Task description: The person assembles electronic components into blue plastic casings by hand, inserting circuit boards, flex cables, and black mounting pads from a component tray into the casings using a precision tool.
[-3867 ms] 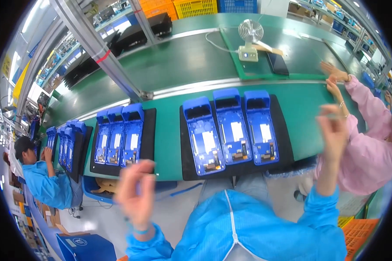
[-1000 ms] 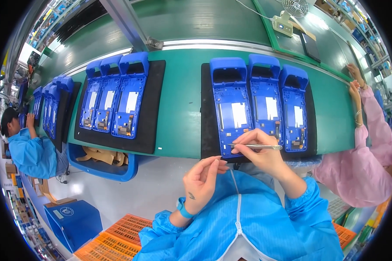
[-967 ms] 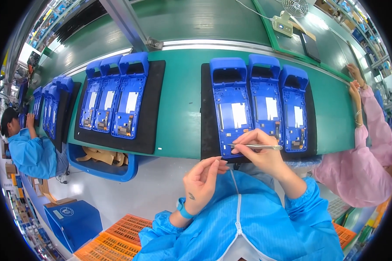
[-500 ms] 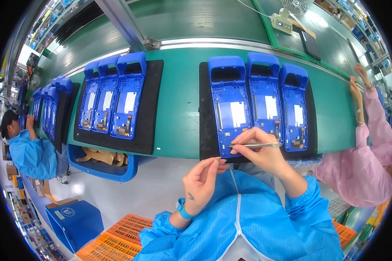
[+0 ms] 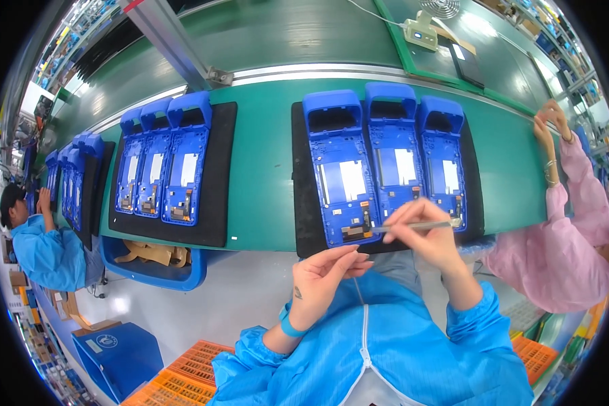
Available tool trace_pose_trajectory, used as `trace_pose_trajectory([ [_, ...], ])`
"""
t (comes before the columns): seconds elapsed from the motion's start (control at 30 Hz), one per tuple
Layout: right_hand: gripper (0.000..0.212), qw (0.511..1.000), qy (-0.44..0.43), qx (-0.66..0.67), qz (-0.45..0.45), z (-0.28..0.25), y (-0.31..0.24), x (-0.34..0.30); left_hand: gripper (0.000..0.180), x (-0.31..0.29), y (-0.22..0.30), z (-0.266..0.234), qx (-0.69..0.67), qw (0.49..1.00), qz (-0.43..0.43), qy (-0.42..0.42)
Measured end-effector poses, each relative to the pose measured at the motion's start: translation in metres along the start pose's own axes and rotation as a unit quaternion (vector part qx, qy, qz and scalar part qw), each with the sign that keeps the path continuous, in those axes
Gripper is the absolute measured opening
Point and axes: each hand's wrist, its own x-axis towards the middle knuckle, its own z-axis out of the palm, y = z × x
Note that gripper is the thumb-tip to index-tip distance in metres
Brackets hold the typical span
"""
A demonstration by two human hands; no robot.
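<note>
My right hand (image 5: 430, 237) pinches a pair of metal tweezers (image 5: 437, 224), whose tips point left toward the lower end of a blue plastic device housing (image 5: 331, 218). A small brown and black flex cable (image 5: 356, 231) lies at that end, near the tips; whether they touch it I cannot tell. Just below the housing, my left hand (image 5: 321, 276) has its thumb and fingertips pressed together. Anything between them is too small to make out. Two more blue housings (image 5: 387, 135) (image 5: 446, 152) lie beside the first on a black foam mat (image 5: 306, 196).
Another black mat (image 5: 216, 176) with three blue housings (image 5: 181, 169) lies to the left on the green bench (image 5: 260, 169). A blue bin (image 5: 196, 271) holds brown scraps below the edge. Co-workers stand at left, in blue (image 5: 51, 254), and right, in pink sleeves (image 5: 558, 250).
My right hand and the tweezers have drawn to the right, off the lower end of the left housing, uncovering its flex cable. My left hand stays pinched. The whole view has shifted slightly.
</note>
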Motion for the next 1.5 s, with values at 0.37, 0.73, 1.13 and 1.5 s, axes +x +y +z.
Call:
trace_pose_trajectory([
  [0.37,0.009,0.994,-0.020,-0.107,0.002,-0.008,-0.003,0.007,0.022,0.010,-0.006,0.013,-0.007,1.000,-0.006,-0.022],
  [0.73,0.009,0.996,-0.006,-0.092,0.010,-0.007,-0.003,0.007,0.023,0.010,-0.006,0.014,0.004,1.000,0.005,-0.013],
  [1.13,0.008,0.997,-0.063,-0.036,-0.013,-0.015,0.000,-0.001,0.023,0.011,-0.005,0.023,-0.005,1.000,0.008,0.004],
  [1.5,0.008,0.996,0.020,-0.084,-0.030,-0.027,-0.002,0.003,0.020,0.017,-0.003,0.034,0.023,1.000,-0.001,-0.019],
])
